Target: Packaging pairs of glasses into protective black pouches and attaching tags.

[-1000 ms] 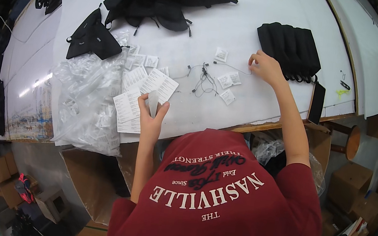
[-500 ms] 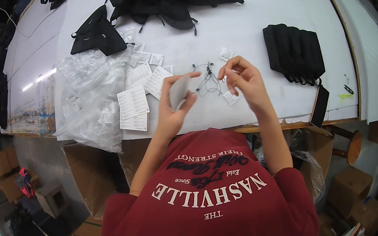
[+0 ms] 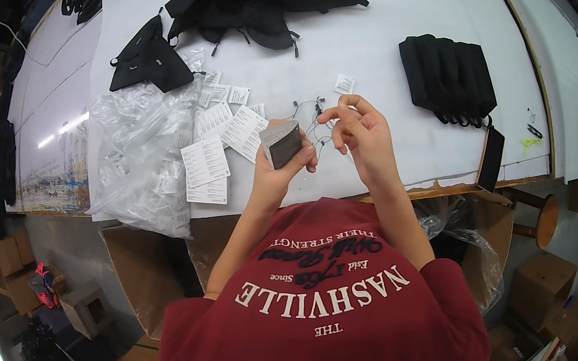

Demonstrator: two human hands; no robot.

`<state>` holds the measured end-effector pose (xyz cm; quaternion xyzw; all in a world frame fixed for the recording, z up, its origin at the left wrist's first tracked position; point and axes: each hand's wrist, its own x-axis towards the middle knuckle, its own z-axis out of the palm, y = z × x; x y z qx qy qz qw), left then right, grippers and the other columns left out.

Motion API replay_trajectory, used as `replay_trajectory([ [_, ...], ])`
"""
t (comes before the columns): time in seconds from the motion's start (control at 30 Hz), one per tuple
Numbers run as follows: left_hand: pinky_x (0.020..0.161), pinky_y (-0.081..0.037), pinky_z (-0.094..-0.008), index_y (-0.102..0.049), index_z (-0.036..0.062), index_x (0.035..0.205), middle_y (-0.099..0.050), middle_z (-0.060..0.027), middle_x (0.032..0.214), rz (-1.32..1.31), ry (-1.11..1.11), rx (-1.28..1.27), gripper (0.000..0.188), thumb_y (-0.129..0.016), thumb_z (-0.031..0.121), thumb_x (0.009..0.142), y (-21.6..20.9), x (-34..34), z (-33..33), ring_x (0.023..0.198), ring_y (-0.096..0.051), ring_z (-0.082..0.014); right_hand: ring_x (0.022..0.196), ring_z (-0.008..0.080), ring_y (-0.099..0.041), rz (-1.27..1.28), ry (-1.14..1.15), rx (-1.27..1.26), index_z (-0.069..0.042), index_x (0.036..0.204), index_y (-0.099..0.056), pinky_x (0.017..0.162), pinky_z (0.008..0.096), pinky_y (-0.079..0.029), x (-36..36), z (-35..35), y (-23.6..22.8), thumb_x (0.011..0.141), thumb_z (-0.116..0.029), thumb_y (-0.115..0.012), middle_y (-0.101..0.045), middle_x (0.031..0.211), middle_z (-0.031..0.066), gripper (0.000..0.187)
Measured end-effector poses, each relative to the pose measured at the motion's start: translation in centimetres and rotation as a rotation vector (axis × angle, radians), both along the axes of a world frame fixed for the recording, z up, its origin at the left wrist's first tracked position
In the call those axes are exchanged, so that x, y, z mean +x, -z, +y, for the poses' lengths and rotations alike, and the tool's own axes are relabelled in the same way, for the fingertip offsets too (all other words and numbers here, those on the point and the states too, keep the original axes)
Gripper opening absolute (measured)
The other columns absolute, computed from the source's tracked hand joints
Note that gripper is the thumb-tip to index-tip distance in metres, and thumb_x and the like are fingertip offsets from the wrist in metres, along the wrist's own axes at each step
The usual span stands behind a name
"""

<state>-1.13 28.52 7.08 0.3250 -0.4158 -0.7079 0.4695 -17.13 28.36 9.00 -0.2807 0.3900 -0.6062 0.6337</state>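
Grey stack of cards (image 3: 281,142) tilted in the grasp of left hand (image 3: 279,175), just left of right hand (image 3: 367,138). Thin dark cords (image 3: 318,109) on white table (image 3: 367,44), nearest the right fingertips: curled, cannot tell whether pinching a cord.

The head view uses the left of 2 side-by-side, head-worn fisheye cameras. It looks steeply down and forward from above and behind the left hand (image 3: 277,173) and right hand (image 3: 366,138), both near mid-field. The maroon T-shirt (image 3: 335,275), nearer the lens, fills the area below the hands; the white worktable (image 3: 431,8) extends beyond them. Wide coverage reaches cardboard cartons (image 3: 542,284) right of the right hand.
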Motion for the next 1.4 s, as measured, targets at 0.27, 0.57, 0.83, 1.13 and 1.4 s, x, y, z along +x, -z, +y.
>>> replay_trajectory([
  [0.27, 0.062, -0.047, -0.0281, -0.047, 0.0022, 0.103, -0.057, -0.0086, 0.078, -0.014, -0.04, 0.02, 0.024, -0.063, 0.0, 0.085, 0.2, 0.4, 0.1, 0.071, -0.058, -0.0167, 0.056, 0.0017, -0.043, 0.42, -0.107, 0.06, -0.002, 0.089, -0.063, 0.051, 0.0182, -0.034, -0.3, 1.1, 1.6, 0.091, -0.02, -0.059, -0.061, 0.076, 0.0005, 0.019],
  [0.57, 0.062, -0.047, -0.0236, -0.045, 0.003, 0.101, -0.058, -0.0058, 0.082, -0.164, 0.027, -0.081, 0.022, -0.062, 0.001, 0.086, 0.4, 0.2, 0.6, 0.072, -0.058, -0.0109, 0.058, 0.0019, -0.046, 0.485, -0.084, 0.059, -0.003, 0.089, -0.069, 0.052, 0.0183, -0.034, 0.3, 1.4, 2.0, 0.087, -0.021, -0.063, -0.064, 0.075, 0.0002, 0.019],
  [0.83, 0.061, -0.046, -0.0235, -0.046, 0.0034, 0.101, -0.057, -0.0049, 0.081, -0.193, 0.085, -0.037, 0.023, -0.063, 0.002, 0.086, 0.7, 0.2, 1.3, 0.072, -0.058, -0.0114, 0.053, 0.0025, -0.043, 0.011, -0.045, 0.131, -0.001, 0.096, -0.062, 0.049, 0.0155, -0.032, 0.1, 1.0, 0.6, 0.09, -0.018, -0.058, -0.065, 0.081, 0.0042, 0.019],
  [1.13, 0.061, -0.046, -0.0234, -0.046, 0.0036, 0.1, -0.057, -0.0045, 0.083, -0.151, 0.017, -0.074, 0.022, -0.063, 0.003, 0.086, 0.7, 0.6, 0.9, 0.073, -0.058, -0.0111, 0.055, 0.0027, -0.043, 0.525, -0.17, 0.146, -0.004, 0.084, -0.068, 0.05, 0.0174, -0.033, -1.0, 2.2, 2.8, 0.091, -0.023, -0.057, -0.063, 0.072, 0.0, 0.023],
  [1.4, 0.061, -0.046, -0.0228, -0.046, 0.0047, 0.1, -0.059, -0.0045, 0.083, -0.225, 0.025, -0.069, 0.022, -0.063, 0.004, 0.086, 0.6, 0.2, 1.2, 0.072, -0.058, -0.0099, 0.057, 0.0028, -0.046, 0.473, -0.094, 0.061, -0.005, 0.086, -0.07, 0.052, 0.0174, -0.034, 0.3, 1.6, 2.3, 0.087, -0.023, -0.064, -0.065, 0.073, 0.0004, 0.02],
])
